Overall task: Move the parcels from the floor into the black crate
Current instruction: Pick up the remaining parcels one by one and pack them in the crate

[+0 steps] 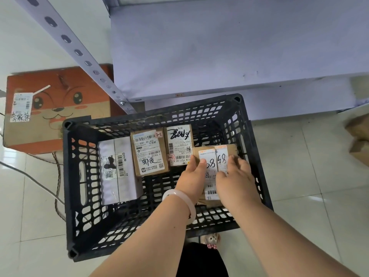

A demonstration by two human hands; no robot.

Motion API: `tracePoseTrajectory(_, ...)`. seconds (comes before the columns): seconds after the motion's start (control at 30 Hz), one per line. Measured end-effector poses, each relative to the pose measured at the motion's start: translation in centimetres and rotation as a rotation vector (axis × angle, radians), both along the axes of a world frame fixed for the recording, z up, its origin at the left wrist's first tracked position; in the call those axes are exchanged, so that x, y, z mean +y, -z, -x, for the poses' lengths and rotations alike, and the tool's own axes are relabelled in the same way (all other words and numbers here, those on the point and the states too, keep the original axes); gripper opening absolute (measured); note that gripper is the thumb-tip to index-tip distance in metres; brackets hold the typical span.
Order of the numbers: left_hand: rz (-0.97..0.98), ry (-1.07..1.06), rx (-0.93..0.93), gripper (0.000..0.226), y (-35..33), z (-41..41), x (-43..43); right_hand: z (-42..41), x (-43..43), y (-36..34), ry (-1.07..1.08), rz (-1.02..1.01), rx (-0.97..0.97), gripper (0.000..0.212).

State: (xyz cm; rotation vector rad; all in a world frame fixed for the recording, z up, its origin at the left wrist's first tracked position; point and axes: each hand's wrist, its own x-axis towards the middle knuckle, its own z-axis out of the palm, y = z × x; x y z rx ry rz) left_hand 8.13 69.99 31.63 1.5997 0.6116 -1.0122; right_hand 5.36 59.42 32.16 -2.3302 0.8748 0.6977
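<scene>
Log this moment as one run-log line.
task: parcels into black crate | left hand: grips brown parcel | right hand: rests on it | crate holds: three other parcels

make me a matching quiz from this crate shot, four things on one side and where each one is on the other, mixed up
1 white parcel
2 orange box
3 bracelet
4 parcel with handwritten digits

a on the left wrist
b under the left hand and right hand
c on the floor outside the black crate
d left side inside the crate

Pairs: 1-d, 2-c, 3-a, 4-b
</scene>
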Motion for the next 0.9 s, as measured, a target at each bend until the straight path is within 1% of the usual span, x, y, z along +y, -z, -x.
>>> tracePoseTrajectory(0.2, 0.040, -0.078, -0.029, 0.050, -0.2, 0.4, 0.1, -0.3, -0.8, -0.5, 0.041, -0.028, -0.078, 0.059)
tracePoseTrajectory(0.27, 0.030, -0.089, -0.015, 0.049, -0.2, 0.2, -0.2, -0.6, -1.2, -0.3, 0.056, -0.069, -0.055, 0.060)
tracePoseTrajectory(0.4, 0.008, -0.031, -0.025, 0.048, 0.3, 0.4, -0.7, -1.3, -2.2, 0.7, 0.078, -0.143, -0.012, 0.061)
tracePoseTrajectory(0.6, 0.035, 0.014, -0.006, 0.051, 1.3, 0.4, -0.9, -0.6, -1.6, 2.8, 0.018, -0.120, 0.105, 0.070)
tracePoseTrajectory(0.9, 0.023, -0.010, 0.031, 0.045, 2.4, 0.4, -0.4, -0.9, -1.8, 3.5, 0.052, -0.150, 0.111, 0.072)
